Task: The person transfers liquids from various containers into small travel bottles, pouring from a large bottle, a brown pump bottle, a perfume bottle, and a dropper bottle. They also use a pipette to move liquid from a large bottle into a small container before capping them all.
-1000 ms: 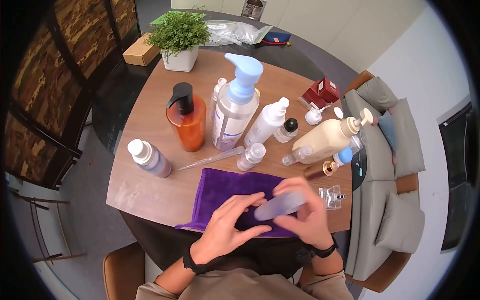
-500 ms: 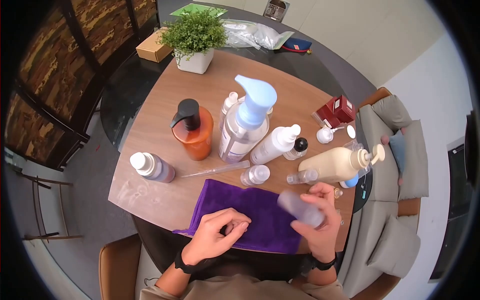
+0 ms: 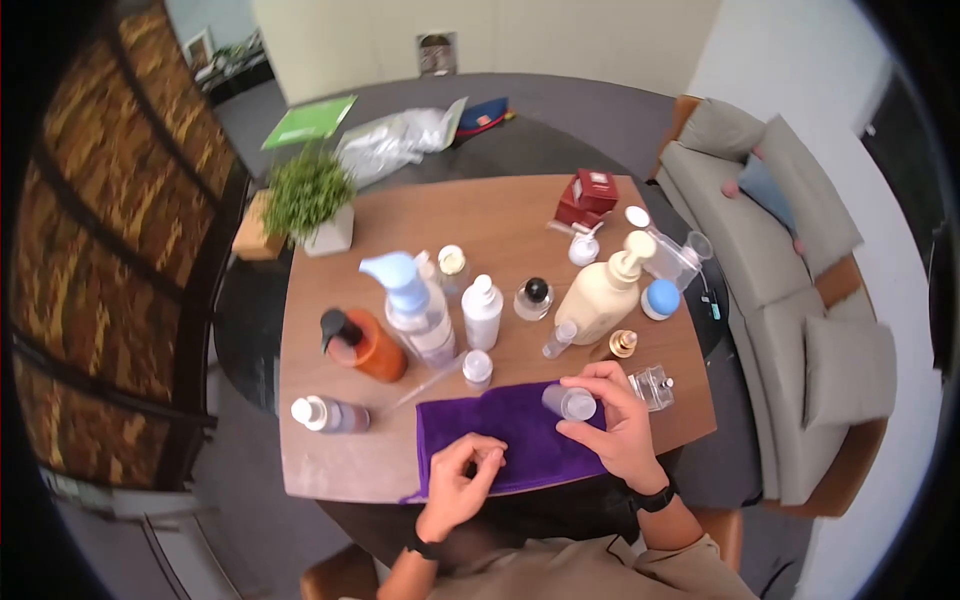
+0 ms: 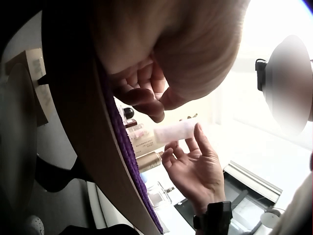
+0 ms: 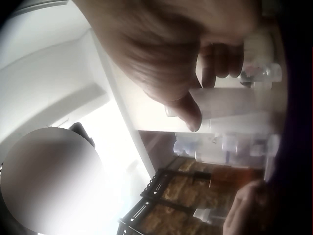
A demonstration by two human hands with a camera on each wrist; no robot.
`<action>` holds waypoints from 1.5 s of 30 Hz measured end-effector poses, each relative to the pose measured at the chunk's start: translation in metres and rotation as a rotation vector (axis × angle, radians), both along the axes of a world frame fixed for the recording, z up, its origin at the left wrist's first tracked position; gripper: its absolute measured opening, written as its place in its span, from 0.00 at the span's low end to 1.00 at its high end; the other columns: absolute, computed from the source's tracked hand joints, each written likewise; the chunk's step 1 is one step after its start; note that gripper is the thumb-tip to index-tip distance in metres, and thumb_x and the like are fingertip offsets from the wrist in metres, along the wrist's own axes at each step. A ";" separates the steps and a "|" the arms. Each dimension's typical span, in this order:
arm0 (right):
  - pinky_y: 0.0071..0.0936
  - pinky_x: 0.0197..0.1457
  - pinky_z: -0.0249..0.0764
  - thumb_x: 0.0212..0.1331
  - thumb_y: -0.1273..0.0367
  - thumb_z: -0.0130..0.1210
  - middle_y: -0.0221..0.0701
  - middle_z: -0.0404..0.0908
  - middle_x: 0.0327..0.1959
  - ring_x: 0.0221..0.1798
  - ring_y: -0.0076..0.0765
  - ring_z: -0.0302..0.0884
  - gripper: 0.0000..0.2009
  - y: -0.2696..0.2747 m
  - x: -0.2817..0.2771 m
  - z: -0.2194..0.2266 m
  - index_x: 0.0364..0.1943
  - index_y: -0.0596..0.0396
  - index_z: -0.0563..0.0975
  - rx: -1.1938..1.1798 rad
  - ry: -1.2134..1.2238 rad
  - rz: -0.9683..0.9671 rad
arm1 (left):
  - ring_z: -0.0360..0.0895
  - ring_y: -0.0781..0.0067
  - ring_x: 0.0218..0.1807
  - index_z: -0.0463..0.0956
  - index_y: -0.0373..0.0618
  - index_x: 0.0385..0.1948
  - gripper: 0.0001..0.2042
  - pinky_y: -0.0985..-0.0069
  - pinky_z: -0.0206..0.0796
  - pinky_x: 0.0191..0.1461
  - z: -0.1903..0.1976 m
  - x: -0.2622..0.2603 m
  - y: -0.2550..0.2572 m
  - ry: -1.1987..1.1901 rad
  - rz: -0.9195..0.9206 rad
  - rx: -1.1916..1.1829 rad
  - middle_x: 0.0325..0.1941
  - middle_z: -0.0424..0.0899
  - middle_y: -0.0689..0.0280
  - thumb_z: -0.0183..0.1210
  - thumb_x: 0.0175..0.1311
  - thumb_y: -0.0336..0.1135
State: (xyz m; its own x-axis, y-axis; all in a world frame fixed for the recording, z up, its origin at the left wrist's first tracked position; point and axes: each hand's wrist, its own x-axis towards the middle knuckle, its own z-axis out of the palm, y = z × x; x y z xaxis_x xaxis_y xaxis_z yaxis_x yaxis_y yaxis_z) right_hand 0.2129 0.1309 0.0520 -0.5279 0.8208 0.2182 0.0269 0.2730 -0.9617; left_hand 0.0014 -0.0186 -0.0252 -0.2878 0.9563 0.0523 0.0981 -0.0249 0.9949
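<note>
Head view: your right hand [image 3: 620, 432] pinches the small translucent bottle [image 3: 556, 401] above the right part of the purple cloth [image 3: 525, 440]; can't tell if there's liquid inside. Your left hand [image 3: 462, 485] is loosely curled over the cloth's near left, nothing visible in it. Amber pump bottle [image 3: 372, 350] and blue-pump bottle [image 3: 424, 325] stand far left of the cloth, cream pump bottle [image 3: 598, 302] far right; fill levels unreadable. Vs. a second ago: left fingers were straighter and beside the bottle; now they're curled and well apart from it. Gold-capped bottle [image 3: 618, 346] sits just beyond your right hand, flat glass bottle [image 3: 652, 388] just right of it.

Left wrist: bottle sits between your right thumb and fingers; left fingers curled.

Right wrist: bottle blurred under your thumb, contents unreadable; left hand at the edge.
</note>
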 end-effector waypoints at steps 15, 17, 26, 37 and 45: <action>0.32 0.75 0.70 0.59 0.78 0.78 0.31 0.75 0.63 0.67 0.32 0.75 0.26 -0.018 -0.003 -0.009 0.64 0.59 0.87 -0.118 0.114 0.121 | 0.85 0.76 0.46 0.84 0.33 0.57 0.11 0.77 0.77 0.51 -0.001 0.003 0.003 -0.043 0.028 0.084 0.47 0.88 0.62 0.65 0.77 0.21; 0.32 0.73 0.71 0.58 0.77 0.79 0.31 0.77 0.61 0.67 0.33 0.75 0.26 -0.020 0.000 -0.001 0.63 0.58 0.88 -0.022 0.020 0.093 | 0.84 0.75 0.48 0.83 0.35 0.61 0.16 0.77 0.77 0.52 -0.002 0.004 0.001 -0.063 0.036 0.119 0.52 0.87 0.61 0.69 0.73 0.21; 0.36 0.69 0.76 0.60 0.72 0.79 0.34 0.81 0.58 0.64 0.40 0.80 0.25 -0.030 -0.018 -0.014 0.63 0.57 0.87 -0.013 -0.013 0.295 | 0.71 0.78 0.36 0.87 0.37 0.56 0.25 0.78 0.64 0.39 0.003 0.004 0.001 0.210 -0.027 0.103 0.43 0.86 0.68 0.83 0.61 0.39; 0.34 0.70 0.77 0.54 0.77 0.81 0.34 0.81 0.59 0.64 0.39 0.81 0.26 -0.003 0.006 0.022 0.60 0.55 0.88 0.075 0.066 0.015 | 0.81 0.78 0.43 0.80 0.34 0.61 0.12 0.78 0.76 0.48 0.007 0.008 0.002 -0.140 0.120 0.099 0.53 0.87 0.61 0.61 0.82 0.24; 0.36 0.68 0.77 0.52 0.75 0.82 0.34 0.82 0.60 0.63 0.39 0.80 0.25 0.002 -0.016 0.019 0.58 0.55 0.89 0.106 0.004 0.056 | 0.84 0.79 0.40 0.84 0.33 0.55 0.08 0.78 0.78 0.46 0.008 0.003 0.001 -0.179 0.049 0.006 0.47 0.90 0.61 0.63 0.80 0.22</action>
